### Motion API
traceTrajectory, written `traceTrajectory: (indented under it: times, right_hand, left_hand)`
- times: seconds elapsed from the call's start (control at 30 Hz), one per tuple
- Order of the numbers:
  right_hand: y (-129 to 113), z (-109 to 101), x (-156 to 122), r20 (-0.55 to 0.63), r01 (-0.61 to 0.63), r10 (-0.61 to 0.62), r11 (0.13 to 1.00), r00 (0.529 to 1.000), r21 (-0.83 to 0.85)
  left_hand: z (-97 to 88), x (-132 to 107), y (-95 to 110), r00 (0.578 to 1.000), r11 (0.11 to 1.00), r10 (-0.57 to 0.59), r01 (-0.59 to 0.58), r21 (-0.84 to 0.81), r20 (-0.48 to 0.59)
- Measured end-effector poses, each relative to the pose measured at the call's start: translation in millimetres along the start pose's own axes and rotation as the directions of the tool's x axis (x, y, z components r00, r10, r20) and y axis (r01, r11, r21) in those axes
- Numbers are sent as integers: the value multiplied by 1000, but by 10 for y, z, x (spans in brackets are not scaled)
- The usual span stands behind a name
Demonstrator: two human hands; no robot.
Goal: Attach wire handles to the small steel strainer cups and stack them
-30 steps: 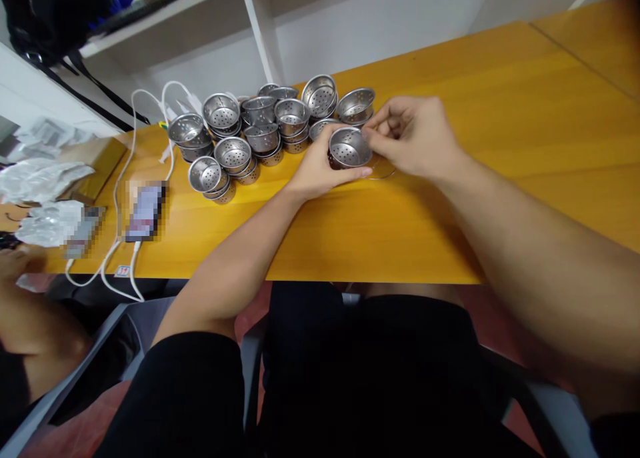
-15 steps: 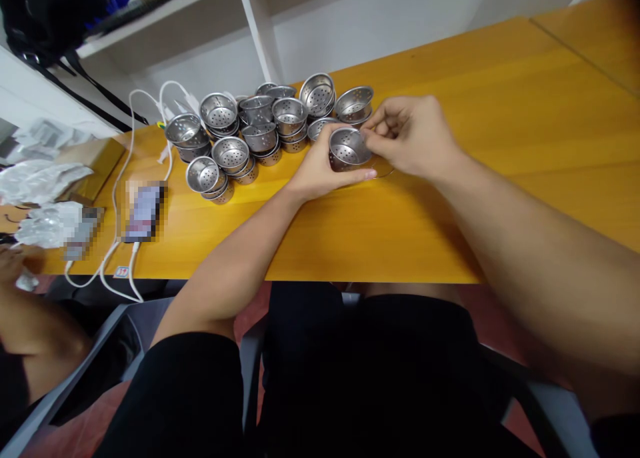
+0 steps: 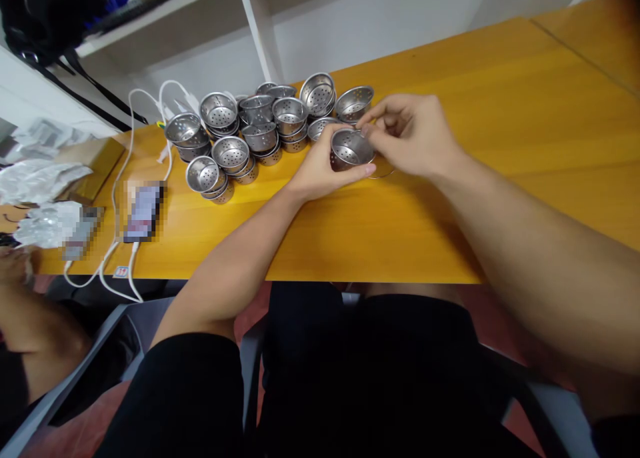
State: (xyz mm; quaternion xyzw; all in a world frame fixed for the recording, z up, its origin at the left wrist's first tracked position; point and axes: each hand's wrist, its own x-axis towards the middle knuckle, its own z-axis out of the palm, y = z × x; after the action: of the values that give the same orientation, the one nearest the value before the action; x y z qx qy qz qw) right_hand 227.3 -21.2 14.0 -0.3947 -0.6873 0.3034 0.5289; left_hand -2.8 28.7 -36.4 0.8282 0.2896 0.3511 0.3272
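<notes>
My left hand [image 3: 320,168] is wrapped round a perforated metal strainer basket [image 3: 352,149], thumb along the near side and fingers behind it. The basket is tilted with its mouth facing up towards me. At its far right rim, the thumb and forefinger of my right hand [image 3: 403,135] are pinched together on a thin wire. A curved length of this wire [image 3: 384,176] shows below my right hand, beside the basket. The fingers hide where wire and rim meet. Just behind stand stacks of similar strainer baskets [image 3: 290,116].
The stacked baskets spread left across the yellow table [image 3: 320,245]. A phone [image 3: 143,213] on a white cable [image 3: 116,198] lies further left, near plastic bags [image 3: 45,181] and a cardboard box [image 3: 103,168]. Another person's arm [image 3: 37,318] is at the left edge. White shelving [image 3: 255,28] stands behind.
The basket in my left hand has shifted slightly right. My right fingertips have moved a little left over its rim, the forefinger now straighter.
</notes>
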Motion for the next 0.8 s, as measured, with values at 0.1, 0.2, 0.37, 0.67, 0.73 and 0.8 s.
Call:
traceTrajectory:
  times: [0.1, 0.2, 0.37, 0.67, 0.73, 0.8]
  right_hand:
    - [-125, -87, -12, 125, -24, 15, 997, 992, 69]
    - [-200, -167, -20, 278, -74, 38, 990, 960, 119]
    - [-156, -160, -14, 298, -102, 46, 979, 954, 177]
    - [-144, -142, -1, 281, -129, 83, 980, 956, 151]
    - [-144, -141, -3, 285, -137, 87, 978, 954, 157]
    - [-130, -143, -9, 291, -144, 92, 976, 952, 163]
  left_hand:
    - [-34, 16, -74, 1000, 998, -1, 2, -57, 22]
    - [-75, 27, -134, 1000, 995, 1, 2, -97, 29]
    - [-51, 42, -211, 997, 997, 49, -46, -61, 55]
    - [2, 80, -288, 993, 993, 110, -112, 47, 47]
    - [-6, 76, -276, 993, 991, 110, -113, 66, 46]
    - [-9, 70, -266, 993, 991, 109, -113, 76, 51]
